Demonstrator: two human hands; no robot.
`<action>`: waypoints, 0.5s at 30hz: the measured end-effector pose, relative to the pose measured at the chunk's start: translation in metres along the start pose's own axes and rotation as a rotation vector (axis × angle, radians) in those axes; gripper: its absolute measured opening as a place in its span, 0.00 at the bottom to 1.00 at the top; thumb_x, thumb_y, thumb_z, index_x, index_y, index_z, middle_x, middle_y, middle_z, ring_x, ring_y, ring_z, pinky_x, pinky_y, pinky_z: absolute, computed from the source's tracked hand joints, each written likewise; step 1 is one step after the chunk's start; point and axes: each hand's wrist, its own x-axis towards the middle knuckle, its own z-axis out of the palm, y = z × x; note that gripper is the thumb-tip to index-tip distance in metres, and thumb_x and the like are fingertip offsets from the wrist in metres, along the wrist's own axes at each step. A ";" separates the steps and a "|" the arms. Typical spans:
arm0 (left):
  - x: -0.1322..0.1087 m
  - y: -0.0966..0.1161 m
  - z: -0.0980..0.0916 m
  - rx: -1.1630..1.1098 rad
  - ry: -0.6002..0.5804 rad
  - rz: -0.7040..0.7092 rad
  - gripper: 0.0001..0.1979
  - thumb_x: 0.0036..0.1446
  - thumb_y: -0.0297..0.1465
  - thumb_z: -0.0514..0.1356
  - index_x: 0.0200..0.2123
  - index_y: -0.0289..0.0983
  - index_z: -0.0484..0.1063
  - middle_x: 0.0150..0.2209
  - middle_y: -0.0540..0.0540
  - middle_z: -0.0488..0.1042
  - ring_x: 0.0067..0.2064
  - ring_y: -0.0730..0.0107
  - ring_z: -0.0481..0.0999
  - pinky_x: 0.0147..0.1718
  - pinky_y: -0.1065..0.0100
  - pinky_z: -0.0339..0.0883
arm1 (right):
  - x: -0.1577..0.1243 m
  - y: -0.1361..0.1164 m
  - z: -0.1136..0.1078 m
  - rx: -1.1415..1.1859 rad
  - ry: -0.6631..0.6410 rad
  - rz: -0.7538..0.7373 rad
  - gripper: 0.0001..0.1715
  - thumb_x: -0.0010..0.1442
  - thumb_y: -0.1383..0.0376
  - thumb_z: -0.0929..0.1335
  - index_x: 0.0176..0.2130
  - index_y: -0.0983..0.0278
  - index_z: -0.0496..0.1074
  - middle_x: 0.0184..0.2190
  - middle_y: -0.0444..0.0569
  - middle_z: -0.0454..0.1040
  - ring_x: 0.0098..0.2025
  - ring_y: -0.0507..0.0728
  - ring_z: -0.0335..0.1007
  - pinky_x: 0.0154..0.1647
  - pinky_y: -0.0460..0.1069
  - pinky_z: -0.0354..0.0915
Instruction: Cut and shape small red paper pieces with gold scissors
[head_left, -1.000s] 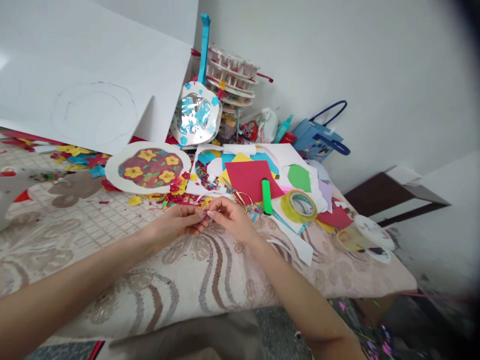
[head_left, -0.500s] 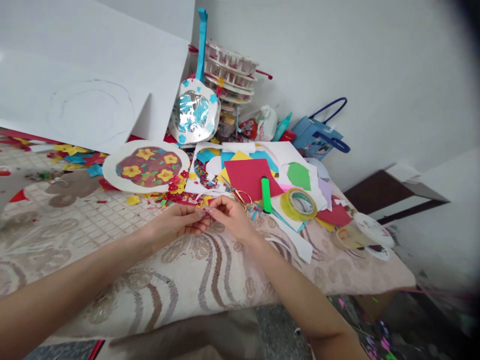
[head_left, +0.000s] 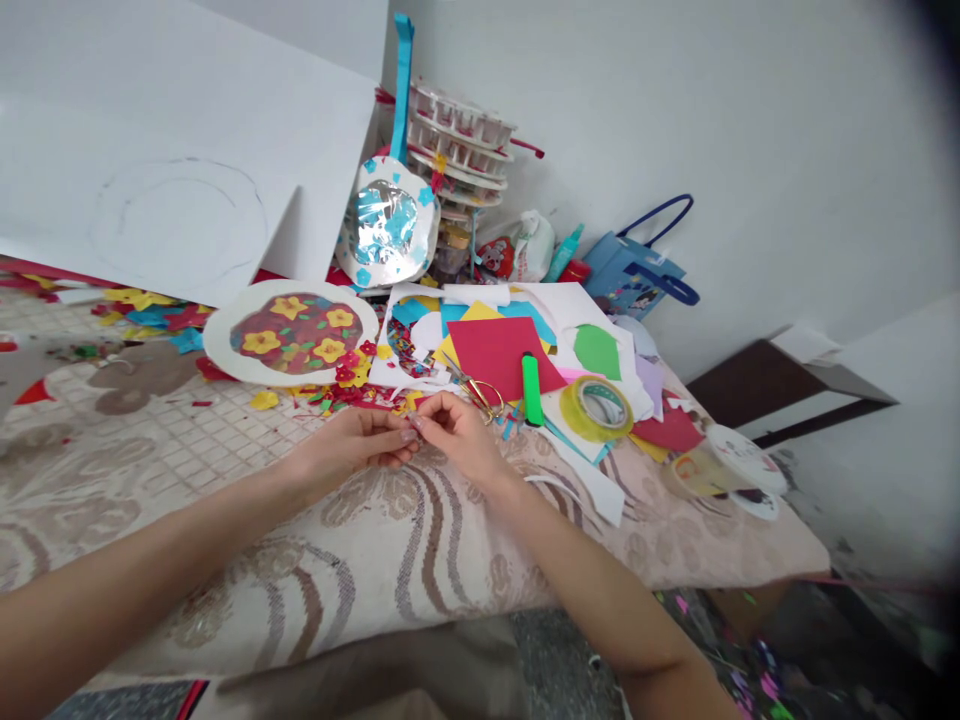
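Note:
My left hand [head_left: 352,448] and my right hand [head_left: 459,432] meet fingertip to fingertip just above the patterned tablecloth [head_left: 225,480]. Both are pinched shut on something tiny between them that I cannot make out. Right behind my right hand lie gold-handled scissors [head_left: 480,392] on a red paper sheet [head_left: 499,355], with a green marker [head_left: 532,389] beside them. A white oval plate with yellow paper flowers on red [head_left: 292,332] lies behind my left hand, ringed by red and yellow paper scraps [head_left: 341,392].
A roll of clear tape [head_left: 596,408] sits on the heap of coloured paper at right. A foil-faced craft with a blue strap [head_left: 388,225], stacked plastic trays [head_left: 461,150] and a blue bag [head_left: 636,275] stand by the wall. A large white sheet [head_left: 172,150] leans at the left.
Both hands stay pinched together and have drifted slightly up and away across the cloth. Nothing else has moved.

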 end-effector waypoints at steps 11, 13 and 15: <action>-0.003 0.002 0.003 0.035 0.032 0.016 0.11 0.47 0.33 0.64 0.31 0.31 0.72 0.30 0.46 0.75 0.31 0.73 0.72 0.33 0.71 0.64 | -0.001 -0.003 0.004 0.040 0.019 0.090 0.05 0.53 0.64 0.66 0.30 0.64 0.65 0.25 0.41 0.66 0.26 0.49 0.62 0.29 0.45 0.60; -0.002 0.002 0.001 0.025 0.021 0.011 0.10 0.48 0.33 0.64 0.31 0.31 0.73 0.30 0.46 0.75 0.30 0.74 0.72 0.33 0.72 0.64 | 0.000 0.000 0.004 0.099 0.014 0.084 0.06 0.53 0.64 0.67 0.31 0.64 0.65 0.27 0.41 0.66 0.27 0.49 0.63 0.30 0.45 0.61; -0.001 0.001 0.000 -0.016 0.000 -0.001 0.09 0.48 0.32 0.64 0.31 0.31 0.73 0.30 0.46 0.75 0.29 0.76 0.72 0.32 0.73 0.64 | 0.001 0.003 0.003 0.185 -0.006 0.087 0.07 0.54 0.63 0.67 0.33 0.63 0.65 0.28 0.42 0.66 0.28 0.49 0.64 0.31 0.46 0.61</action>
